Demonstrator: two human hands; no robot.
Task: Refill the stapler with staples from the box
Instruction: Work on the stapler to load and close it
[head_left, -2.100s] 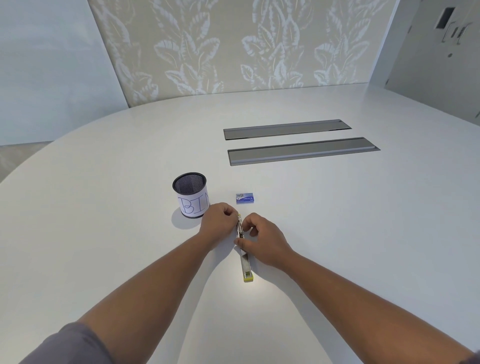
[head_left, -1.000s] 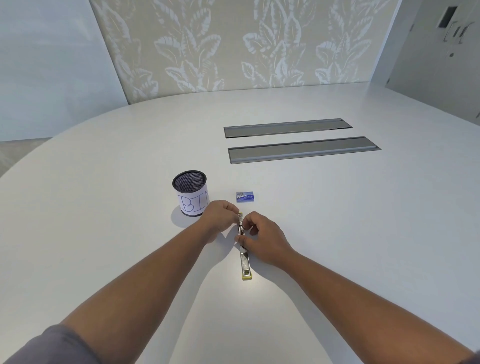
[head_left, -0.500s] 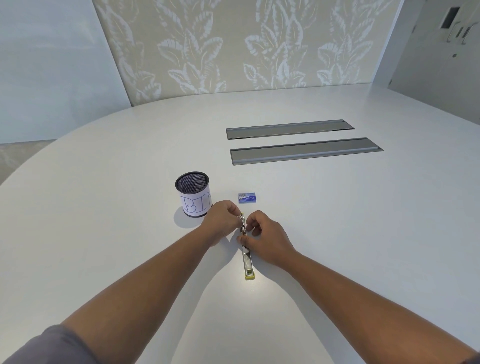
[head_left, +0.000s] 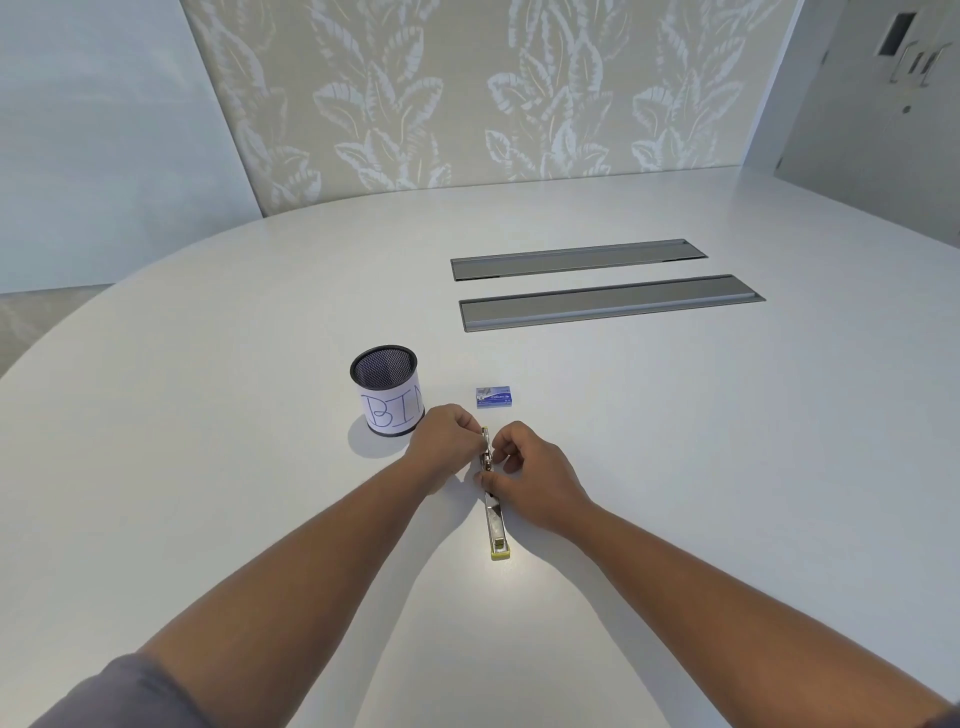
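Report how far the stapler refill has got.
Done: the stapler lies opened out flat on the table. In hand: the left hand and right hand both pinch its far end; whether staples are going in is too small to tell. Left: the blue staple box looks shut, and the stapler needs closing.

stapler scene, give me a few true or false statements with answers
1. Both hands are on the stapler. True: left hand and right hand grip its far end.
2. The staple box lies inside the mesh cup. False: it lies on the table, right of the mesh cup.
3. The cup's label reads BIN. True.
4. The stapler is lifted off the table. False: it lies flat.
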